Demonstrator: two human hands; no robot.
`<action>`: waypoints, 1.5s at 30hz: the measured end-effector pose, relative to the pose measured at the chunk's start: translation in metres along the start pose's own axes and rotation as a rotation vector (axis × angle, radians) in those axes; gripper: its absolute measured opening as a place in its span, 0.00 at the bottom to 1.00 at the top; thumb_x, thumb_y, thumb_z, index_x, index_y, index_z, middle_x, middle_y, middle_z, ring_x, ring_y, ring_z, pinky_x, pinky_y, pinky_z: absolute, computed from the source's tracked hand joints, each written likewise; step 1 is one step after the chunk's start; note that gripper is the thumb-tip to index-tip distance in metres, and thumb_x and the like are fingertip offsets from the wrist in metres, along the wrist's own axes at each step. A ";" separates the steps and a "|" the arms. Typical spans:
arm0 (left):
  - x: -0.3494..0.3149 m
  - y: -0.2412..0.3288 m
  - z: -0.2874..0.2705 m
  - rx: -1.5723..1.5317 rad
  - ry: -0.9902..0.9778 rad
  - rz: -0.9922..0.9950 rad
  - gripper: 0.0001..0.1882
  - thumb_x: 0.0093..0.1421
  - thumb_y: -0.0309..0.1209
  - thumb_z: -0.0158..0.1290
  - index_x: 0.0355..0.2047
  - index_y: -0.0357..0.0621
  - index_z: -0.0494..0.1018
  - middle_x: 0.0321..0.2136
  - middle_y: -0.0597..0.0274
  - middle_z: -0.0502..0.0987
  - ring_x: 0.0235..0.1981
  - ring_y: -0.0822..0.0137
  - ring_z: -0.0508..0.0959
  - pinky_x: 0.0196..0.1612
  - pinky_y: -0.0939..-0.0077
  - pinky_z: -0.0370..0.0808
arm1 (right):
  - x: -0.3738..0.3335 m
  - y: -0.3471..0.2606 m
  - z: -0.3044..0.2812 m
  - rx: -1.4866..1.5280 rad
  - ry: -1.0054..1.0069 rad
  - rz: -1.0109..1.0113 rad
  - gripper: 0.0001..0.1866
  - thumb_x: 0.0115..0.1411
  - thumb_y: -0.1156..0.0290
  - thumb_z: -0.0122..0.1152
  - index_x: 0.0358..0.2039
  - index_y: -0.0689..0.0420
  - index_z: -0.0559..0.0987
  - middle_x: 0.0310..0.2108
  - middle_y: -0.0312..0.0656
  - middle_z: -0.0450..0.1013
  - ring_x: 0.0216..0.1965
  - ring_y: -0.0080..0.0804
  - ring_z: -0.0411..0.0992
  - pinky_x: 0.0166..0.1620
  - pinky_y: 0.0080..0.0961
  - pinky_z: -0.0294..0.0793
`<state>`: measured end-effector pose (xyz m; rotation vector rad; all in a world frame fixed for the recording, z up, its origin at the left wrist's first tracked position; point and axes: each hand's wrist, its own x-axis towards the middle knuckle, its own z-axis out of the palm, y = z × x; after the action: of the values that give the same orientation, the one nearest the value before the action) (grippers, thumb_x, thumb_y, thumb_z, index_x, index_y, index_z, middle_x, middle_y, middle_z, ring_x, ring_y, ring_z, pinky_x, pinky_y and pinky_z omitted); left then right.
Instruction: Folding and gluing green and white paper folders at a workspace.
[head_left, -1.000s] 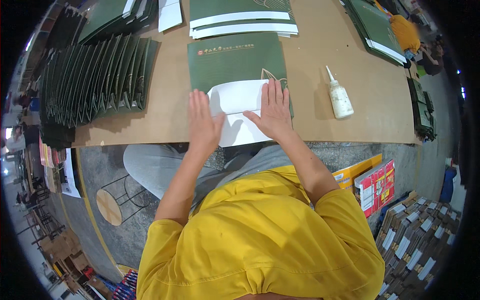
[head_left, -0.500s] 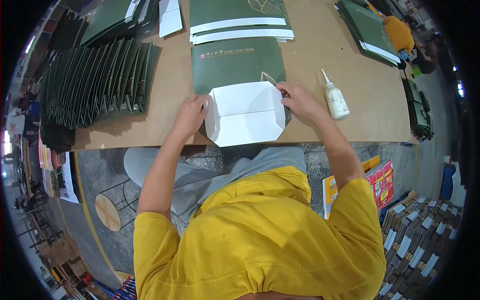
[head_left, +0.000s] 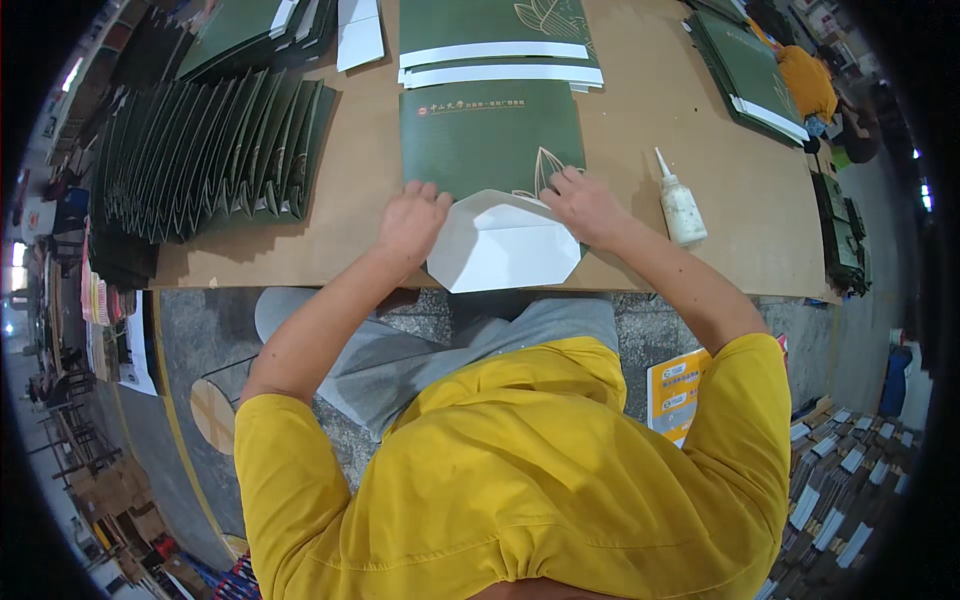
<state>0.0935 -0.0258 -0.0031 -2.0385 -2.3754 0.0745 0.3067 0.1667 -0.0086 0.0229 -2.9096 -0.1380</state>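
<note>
A green paper bag [head_left: 480,150] with a gold leaf print lies flat at the table's near edge. Its white bottom panel [head_left: 505,255], a spread shape with angled corners, faces up nearest me. At the far left corner of that panel, my left hand [head_left: 412,225] has its fingers curled onto the bag, slightly blurred. My right hand [head_left: 588,207] is closed at the far right corner, fingertips bent against the paper's fold. Right of it, a white glue bottle [head_left: 682,212] with a pointed nozzle rests on the table, untouched.
Many folded green bags [head_left: 215,155] stand packed in a row at left. Flat green sheets with white edges [head_left: 495,35] lie beyond the bag. Another green stack [head_left: 745,75] sits far right beside an orange cloth item [head_left: 806,82]. White card pieces [head_left: 360,35] lie at the back.
Both hands have shifted along the far corners of the white panel. Its far part, upright before, now folds down toward me, and the panel looks shorter. The head view has shifted slightly.
</note>
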 end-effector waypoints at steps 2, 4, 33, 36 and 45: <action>0.004 0.010 -0.001 -0.106 0.233 0.132 0.06 0.49 0.28 0.51 0.29 0.47 0.71 0.30 0.61 0.72 0.37 0.60 0.73 0.36 0.65 0.71 | 0.009 -0.014 -0.004 -0.027 0.078 -0.025 0.14 0.46 0.72 0.56 0.37 0.54 0.75 0.31 0.39 0.67 0.34 0.34 0.67 0.33 0.29 0.67; 0.006 0.023 0.000 -0.020 0.249 0.180 0.07 0.49 0.29 0.51 0.30 0.47 0.70 0.29 0.61 0.70 0.36 0.61 0.72 0.34 0.66 0.70 | 0.013 -0.032 -0.006 -0.057 0.151 -0.041 0.17 0.46 0.73 0.56 0.40 0.55 0.75 0.32 0.37 0.67 0.34 0.32 0.66 0.32 0.27 0.64; -0.093 0.009 0.023 -0.477 0.051 0.249 0.30 0.54 0.26 0.53 0.59 0.43 0.62 0.61 0.57 0.60 0.64 0.55 0.56 0.65 0.57 0.53 | -0.088 -0.064 -0.015 0.446 -0.059 0.246 0.24 0.56 0.69 0.56 0.55 0.56 0.70 0.60 0.41 0.62 0.63 0.39 0.56 0.64 0.41 0.51; -0.089 0.002 0.023 -0.600 0.001 0.218 0.28 0.57 0.27 0.51 0.59 0.47 0.62 0.62 0.59 0.60 0.64 0.54 0.56 0.65 0.57 0.53 | -0.082 -0.061 -0.013 0.615 -0.054 0.329 0.18 0.61 0.68 0.50 0.52 0.55 0.73 0.58 0.37 0.65 0.61 0.38 0.59 0.62 0.39 0.54; -0.082 -0.004 0.031 -0.942 0.163 0.105 0.07 0.54 0.28 0.58 0.32 0.38 0.76 0.51 0.57 0.73 0.56 0.57 0.69 0.57 0.66 0.66 | -0.071 -0.062 -0.019 0.648 0.007 0.501 0.13 0.62 0.66 0.51 0.42 0.56 0.78 0.50 0.37 0.72 0.55 0.37 0.64 0.57 0.36 0.57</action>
<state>0.1006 -0.1086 -0.0322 -2.3002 -2.4131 -1.3849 0.3804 0.1052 -0.0122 -0.5808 -2.7127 0.8701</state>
